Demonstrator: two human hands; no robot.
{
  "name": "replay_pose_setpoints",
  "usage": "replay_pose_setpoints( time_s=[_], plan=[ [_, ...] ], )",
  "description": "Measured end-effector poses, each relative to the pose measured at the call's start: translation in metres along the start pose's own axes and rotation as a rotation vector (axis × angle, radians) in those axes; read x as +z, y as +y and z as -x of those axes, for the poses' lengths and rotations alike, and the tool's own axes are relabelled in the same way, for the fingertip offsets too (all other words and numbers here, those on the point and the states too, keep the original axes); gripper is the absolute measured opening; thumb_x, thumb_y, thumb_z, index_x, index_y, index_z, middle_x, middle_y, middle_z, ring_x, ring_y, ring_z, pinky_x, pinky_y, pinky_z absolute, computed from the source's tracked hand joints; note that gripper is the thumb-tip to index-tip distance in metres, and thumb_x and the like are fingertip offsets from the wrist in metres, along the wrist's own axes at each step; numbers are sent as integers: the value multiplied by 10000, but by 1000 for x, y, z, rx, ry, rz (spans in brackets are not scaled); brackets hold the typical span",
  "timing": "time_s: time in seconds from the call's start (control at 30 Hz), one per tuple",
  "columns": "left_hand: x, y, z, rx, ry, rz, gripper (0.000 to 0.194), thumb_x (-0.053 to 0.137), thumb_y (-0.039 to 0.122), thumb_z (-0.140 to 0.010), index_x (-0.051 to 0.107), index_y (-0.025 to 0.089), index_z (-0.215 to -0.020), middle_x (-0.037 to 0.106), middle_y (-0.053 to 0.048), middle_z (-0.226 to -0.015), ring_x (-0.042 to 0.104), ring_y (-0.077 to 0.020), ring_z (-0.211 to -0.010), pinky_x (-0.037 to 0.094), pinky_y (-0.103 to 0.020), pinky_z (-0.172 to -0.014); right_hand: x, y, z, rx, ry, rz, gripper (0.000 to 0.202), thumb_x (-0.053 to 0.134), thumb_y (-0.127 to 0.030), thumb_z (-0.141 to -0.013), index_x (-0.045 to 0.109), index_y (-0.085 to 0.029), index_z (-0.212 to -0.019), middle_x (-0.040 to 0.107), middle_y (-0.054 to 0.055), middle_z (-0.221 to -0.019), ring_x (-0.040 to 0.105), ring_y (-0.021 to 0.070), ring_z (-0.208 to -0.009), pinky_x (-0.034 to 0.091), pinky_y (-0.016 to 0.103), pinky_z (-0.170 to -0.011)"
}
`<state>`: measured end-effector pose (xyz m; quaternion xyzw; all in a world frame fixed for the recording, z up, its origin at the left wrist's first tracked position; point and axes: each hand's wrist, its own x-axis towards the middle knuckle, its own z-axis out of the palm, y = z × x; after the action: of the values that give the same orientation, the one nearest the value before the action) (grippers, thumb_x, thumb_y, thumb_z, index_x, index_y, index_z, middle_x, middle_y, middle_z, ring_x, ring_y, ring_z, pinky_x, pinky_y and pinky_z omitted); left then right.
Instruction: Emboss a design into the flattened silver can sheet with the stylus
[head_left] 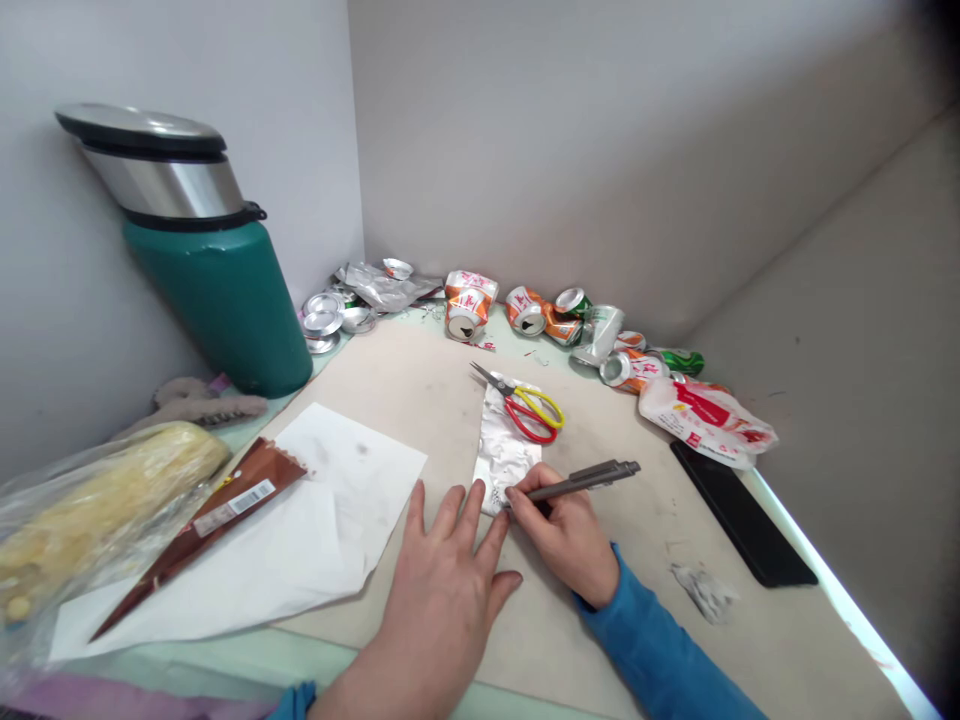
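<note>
The right grip [574, 540] is clamped on a grey pen [581, 482]; the left grip [442, 590] lies palm down, fingers apart. Both work over a bench [420, 390], where a beige covering overlaps a pale green surface, with plain grey walls [600, 130] meeting in a corner behind. Taking the silver sheet [501, 450] as the clock's centre, crushed cans [471, 305] run from eleven round past two, a green bottle [217, 300] stands at ten, white paper [360, 455] lies near nine, and a black phone [739, 510] sits between three and four. The left grip is at seven, the right at five. The sheet is narrow, shiny and crinkled, with small dark marks at its six o'clock end; scissors [529, 405] with red and yellow handles rest across its twelve o'clock end. Fingers hide the pen's tip, the marks are too small to read, and whether the left fingertips press the sheet is unclear. The frame crops a plastic-wrapped yellow item [127, 480].
</note>
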<state>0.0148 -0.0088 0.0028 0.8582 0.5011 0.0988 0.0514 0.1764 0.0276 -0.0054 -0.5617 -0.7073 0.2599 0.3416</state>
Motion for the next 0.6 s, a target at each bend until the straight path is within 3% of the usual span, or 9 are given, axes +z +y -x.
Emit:
replay_pose_setpoints(
  time_s=[0.27,0.47,0.6],
  plan=[
    [1,0,0,-2,4,-3,441,473,469,-885,550,250,-1260,476,-105,-1382,444,-336,-1241,245,-641,-1043,2,0,-1,7,-12,-38,176,544,-287,-854,518,-197,-705,499,-33,-593,470,127,-560,362,248,-551],
    [-1,0,0,3,14,-7,425,478,462,-885,555,265,-1254,473,-100,-1386,452,-330,-1235,264,-634,-1038,-1,4,-4,133,38,-321,213,551,-348,-861,493,-200,-719,449,-58,-560,407,102,-507,345,226,-496],
    [-1,-2,0,20,38,-4,423,484,464,-880,567,261,-1242,485,-107,-1376,467,-335,-1223,283,-626,-1035,1,9,-6,171,88,-373,225,557,-377,-861,493,-200,-738,452,-62,-559,399,96,-499,341,222,-487]
  ],
)
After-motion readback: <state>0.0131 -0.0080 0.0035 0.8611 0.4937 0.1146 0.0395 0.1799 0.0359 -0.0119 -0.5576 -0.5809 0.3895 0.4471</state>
